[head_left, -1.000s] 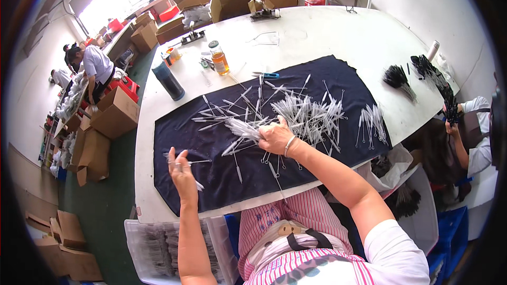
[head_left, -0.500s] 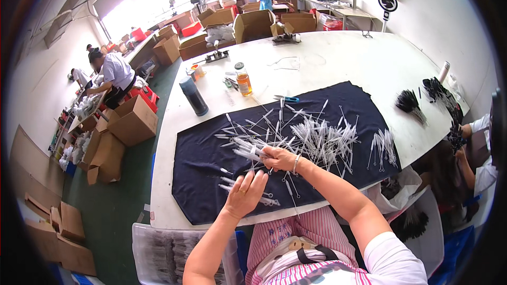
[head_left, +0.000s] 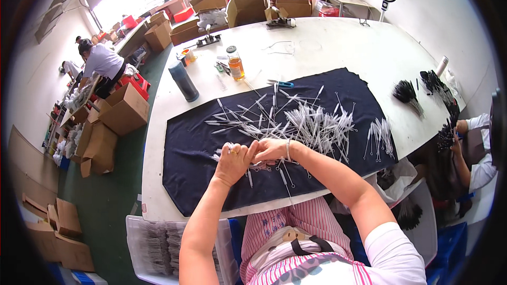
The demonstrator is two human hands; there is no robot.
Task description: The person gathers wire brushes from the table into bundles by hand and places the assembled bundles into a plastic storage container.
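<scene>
Left hand (head_left: 232, 166) has moved up and inward since the earlier frame and now meets the right hand (head_left: 272, 149); half a second ago the two stood apart, with loose brushes beneath the left fingers. Those brushes no longer show as a separate group in front of the right hand. In my judgement, the change brings both hands to bear on a single gathered bunch.

The right hand is closed around the bunch of white brushes (head_left: 216, 155). The left hand is curled over it, fingers bent and touching the right; its palm side is hidden, so whether it grips or merely steadies cannot be told. White tips project to the left of the left hand, and more of the bunch shows below the join of the two hands.

Relative to the right hand, the main brush pile (head_left: 319, 126) lies just beyond and to the right, with scattered brushes (head_left: 237, 119) beyond the left hand. A few strays (head_left: 288, 179) lie just on the near side of the right hand. A smaller brush group (head_left: 379, 136) sits well to its right. All rest on a dark cloth (head_left: 195, 190) spread over the white surface (head_left: 338, 47).
</scene>
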